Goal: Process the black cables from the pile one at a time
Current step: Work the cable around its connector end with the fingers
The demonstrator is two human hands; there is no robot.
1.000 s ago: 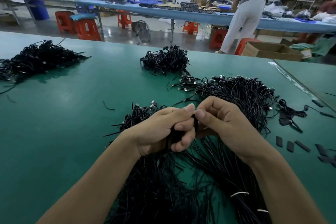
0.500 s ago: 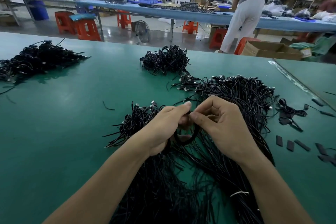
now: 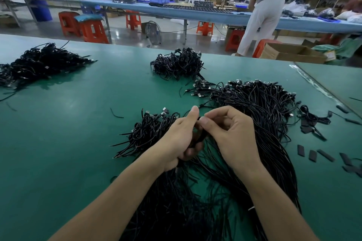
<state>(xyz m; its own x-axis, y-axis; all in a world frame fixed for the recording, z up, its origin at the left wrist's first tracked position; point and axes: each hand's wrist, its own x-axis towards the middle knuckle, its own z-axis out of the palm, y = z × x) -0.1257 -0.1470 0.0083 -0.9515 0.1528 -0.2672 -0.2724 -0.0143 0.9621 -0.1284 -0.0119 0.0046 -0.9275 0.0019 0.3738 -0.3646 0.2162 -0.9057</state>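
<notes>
A large pile of long black cables [image 3: 260, 107] spreads over the green table [image 3: 78, 123] from the centre right down to the near edge. My left hand [image 3: 180, 141] and my right hand [image 3: 233, 137] meet above it, both pinching one coiled black cable [image 3: 199, 137] between thumbs and fingers. Most of that cable is hidden inside my left palm. A small heap of bundled cables [image 3: 150, 133] lies just left of my left hand.
Two more heaps of bundled cables lie on the table, one far centre [image 3: 178, 63] and one far left [image 3: 37, 62]. Short black strips [image 3: 313, 154] are scattered at the right. A person [image 3: 262, 11] stands at a blue bench beyond; orange stools and a cardboard box [image 3: 291, 53] stand between.
The loop of cable that hung open between my hands half a second ago is now pulled tight into my left palm. Both hands have stayed over the pile.
</notes>
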